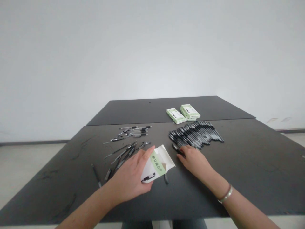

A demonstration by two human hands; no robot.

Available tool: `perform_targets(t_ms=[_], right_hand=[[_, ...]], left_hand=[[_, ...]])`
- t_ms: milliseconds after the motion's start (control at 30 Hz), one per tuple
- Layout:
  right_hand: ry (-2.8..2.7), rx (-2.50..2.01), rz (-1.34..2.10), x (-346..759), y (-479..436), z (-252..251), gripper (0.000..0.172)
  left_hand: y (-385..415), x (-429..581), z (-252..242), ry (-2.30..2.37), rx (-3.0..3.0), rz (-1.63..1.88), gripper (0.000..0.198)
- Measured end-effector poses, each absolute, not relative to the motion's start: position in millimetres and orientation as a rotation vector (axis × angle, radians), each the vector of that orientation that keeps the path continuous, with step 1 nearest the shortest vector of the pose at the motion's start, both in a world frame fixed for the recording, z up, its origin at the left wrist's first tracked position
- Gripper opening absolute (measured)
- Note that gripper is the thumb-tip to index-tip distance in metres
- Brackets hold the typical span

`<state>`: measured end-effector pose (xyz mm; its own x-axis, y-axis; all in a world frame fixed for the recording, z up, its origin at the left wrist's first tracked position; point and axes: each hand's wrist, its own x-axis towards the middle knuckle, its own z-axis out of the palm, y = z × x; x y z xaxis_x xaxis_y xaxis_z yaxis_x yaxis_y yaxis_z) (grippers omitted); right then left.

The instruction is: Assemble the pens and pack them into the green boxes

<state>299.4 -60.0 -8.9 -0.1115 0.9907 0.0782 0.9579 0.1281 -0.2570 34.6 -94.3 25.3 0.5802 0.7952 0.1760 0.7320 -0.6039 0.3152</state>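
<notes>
My left hand (130, 173) holds a white and green cardboard pen box (158, 163) tilted up, with its end flap open and a pen pictured on its side. My right hand (193, 160) lies just right of the box, its fingertips closed around a black pen (177, 150). That pen sits at the near edge of a dense pile of black pens (195, 135). Looser black pens (121, 156) are scattered left of the box, partly hidden by my left hand. One short black pen (166, 179) lies just below the box.
Further back, more loose pens (133, 131) lie scattered, and several closed green and white boxes (183, 113) stand stacked beyond the pile. The dark table (250, 165) has a seam across it, with a white wall behind. A single pen (96, 175) lies out at the left.
</notes>
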Motion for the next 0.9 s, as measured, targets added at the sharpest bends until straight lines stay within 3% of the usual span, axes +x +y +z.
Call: perform_targets(t_ms=[200,433,733,900], right_hand=[[-2.103,-1.870,0.320,296,-55,-8,0.007],[-1.301,-1.076,0.715,312,-80,55,0.010],[-1.500,-1.038,0.756,274,-99,36,0.057],[-1.845,-1.171,0.583,273,-106,29,0.034]], left_hand=[[-91,37,22,1.276,2.616,0.477,0.089],[-86,38,22,1.270,2.643,0.468,0.084],[-86,45,19,1.272,2.674,0.523,0.080],[-85,45,17,1.307,2.700,0.535,0.079]])
